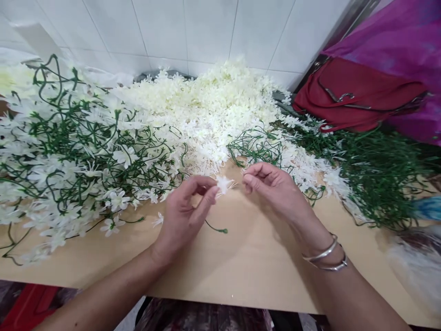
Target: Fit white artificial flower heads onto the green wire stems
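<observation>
The left hand (184, 209) pinches a white artificial flower (223, 185) between thumb and forefinger, petals and thin stamens pointing toward the right hand (275, 188). That hand's thumb and fingertips are drawn together just beside the flower, apart from it; whether they grip anything small I cannot tell. Silver bangles (324, 255) circle the right wrist. Just below the left fingers, a green stem (220, 229) lies on the pale wooden tabletop (248, 271), and a loose blossom (158, 219) sits close by the left hand's outer side. Left of that hand spreads a pile of white flowers on green stems (86, 142). Beyond both hands rises a heap of cream-white blossoms (223, 96), with tangled green stems (257, 147) just past the right hand. Farther right lie dark green stems (375, 170), a red handbag (358, 92) behind them.
</observation>
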{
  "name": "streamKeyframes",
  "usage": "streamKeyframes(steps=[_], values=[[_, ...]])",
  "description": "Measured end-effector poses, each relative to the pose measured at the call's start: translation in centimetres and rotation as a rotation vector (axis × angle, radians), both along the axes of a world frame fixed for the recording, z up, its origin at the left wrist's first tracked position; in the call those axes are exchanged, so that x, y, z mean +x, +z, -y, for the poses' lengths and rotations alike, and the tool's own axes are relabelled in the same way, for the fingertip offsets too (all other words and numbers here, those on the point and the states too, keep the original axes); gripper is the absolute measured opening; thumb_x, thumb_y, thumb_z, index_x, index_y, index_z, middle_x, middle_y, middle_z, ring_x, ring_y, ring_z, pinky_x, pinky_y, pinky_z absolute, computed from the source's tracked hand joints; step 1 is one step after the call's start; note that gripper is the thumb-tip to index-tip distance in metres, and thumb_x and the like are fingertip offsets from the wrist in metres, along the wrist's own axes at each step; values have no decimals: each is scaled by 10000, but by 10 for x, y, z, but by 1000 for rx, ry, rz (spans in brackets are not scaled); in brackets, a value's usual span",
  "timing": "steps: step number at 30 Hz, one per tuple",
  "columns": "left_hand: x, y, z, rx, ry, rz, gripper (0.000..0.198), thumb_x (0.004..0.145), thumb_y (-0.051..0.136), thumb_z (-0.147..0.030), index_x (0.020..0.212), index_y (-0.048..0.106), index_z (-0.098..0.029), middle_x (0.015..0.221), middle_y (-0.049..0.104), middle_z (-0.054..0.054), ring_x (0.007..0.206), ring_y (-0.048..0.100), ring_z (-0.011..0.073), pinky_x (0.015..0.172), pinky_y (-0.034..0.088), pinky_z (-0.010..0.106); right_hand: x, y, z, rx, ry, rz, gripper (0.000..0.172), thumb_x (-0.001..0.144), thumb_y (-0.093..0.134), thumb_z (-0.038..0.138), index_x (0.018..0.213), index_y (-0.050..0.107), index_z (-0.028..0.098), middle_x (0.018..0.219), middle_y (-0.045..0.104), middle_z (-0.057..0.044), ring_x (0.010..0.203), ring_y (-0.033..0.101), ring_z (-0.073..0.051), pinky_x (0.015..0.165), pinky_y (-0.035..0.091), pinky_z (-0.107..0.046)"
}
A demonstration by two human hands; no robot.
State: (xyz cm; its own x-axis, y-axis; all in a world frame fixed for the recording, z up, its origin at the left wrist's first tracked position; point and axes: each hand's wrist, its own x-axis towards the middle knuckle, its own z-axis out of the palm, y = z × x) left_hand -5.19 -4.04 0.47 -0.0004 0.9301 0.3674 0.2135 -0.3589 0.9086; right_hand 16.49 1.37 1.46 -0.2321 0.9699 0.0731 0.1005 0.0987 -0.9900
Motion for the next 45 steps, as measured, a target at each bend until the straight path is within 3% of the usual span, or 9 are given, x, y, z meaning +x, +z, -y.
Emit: streamKeyframes(steps=[6, 9, 14, 18, 22, 28, 35, 39, 45], values=[[-35, 47, -11, 357, 478, 20, 120, 947, 736, -220, 1065, 717, -212, 903, 688, -11, 713, 623, 101, 650, 527, 264, 5, -12, -4, 223, -92, 265, 109, 900, 702, 320, 877, 690, 213, 833, 668, -19, 752, 606, -178, 694, 471, -328], [-47, 62, -16, 388, 568, 79, 98, 958, 729, -257, 1051, 727, -223, 847, 666, -42, 693, 605, 87, 615, 482, 267, 0, -16, 1, 347, -59, 468, 101, 928, 659, 265, 977, 738, 225, 870, 671, -38, 787, 623, -199, 727, 477, -347], [-37, 59, -9, 196, 334, 210, 66, 957, 707, -251, 1018, 721, -230, 829, 665, -20, 713, 610, 109, 642, 518, 255, -7, -16, 4, 468, 14, 673, 141, 932, 636, 152, 992, 741, 225, 913, 671, -55, 828, 628, -211, 762, 459, -355], [-17, 42, 7, -81, -46, 248, 103, 1024, 608, -265, 1110, 662, -248, 854, 694, 4, 761, 683, 132, 728, 583, 257, -8, -17, 3, 488, 22, 721, 173, 935, 600, 108, 801, 624, 215, 856, 647, -43, 821, 608, -211, 760, 435, -346], [-10, 21, 18, -269, -314, -47, 122, 1044, 538, -241, 1130, 624, -226, 901, 746, 35, 794, 736, 166, 760, 606, 300, -6, -17, 2, 475, -87, 673, 175, 981, 527, 157, 823, 560, 227, 849, 635, -50, 775, 579, -213, 736, 431, -342], [-21, 15, 1, 112, -153, -705, 192, 1057, 486, -201, 1183, 630, -218, 1209, 730, 100, 1033, 717, 232, 892, 570, 369, -9, -14, 7, 477, -137, 575, 153, 989, 539, 205, 848, 590, 237, 782, 649, -35, 734, 591, -200, 703, 435, -326], [-30, 3, -52, 211, -88, -1077, 225, 1022, 460, -132, 1021, 683, -166, 1026, 699, 116, 887, 666, 244, 782, 527, 361, -17, -20, 11, 355, -141, 427, 101, 963, 611, 240, 865, 633, 243, 814, 687, -19, 736, 603, -183, 722, 473, -339], [-29, 4, -56, 224, 8, -995, 245, 1047, 462, -180, 982, 697, -168, 1028, 721, 111, 898, 671, 240, 809, 523, 363, -18, -18, 11, 384, -125, 363, 104, 959, 623, 213, 873, 672, 244, 875, 708, -30, 822, 643, -197, 786, 503, -357], [-14, 18, -46, 120, 45, -357, 141, 980, 670, -314, 986, 771, -215, 958, 786, 46, 770, 675, 153, 681, 524, 251, -22, -11, 16, 339, -175, 137, 79, 936, 674, 211, 920, 735, 260, 969, 741, -34, 949, 680, -214, 903, 536, -399]])
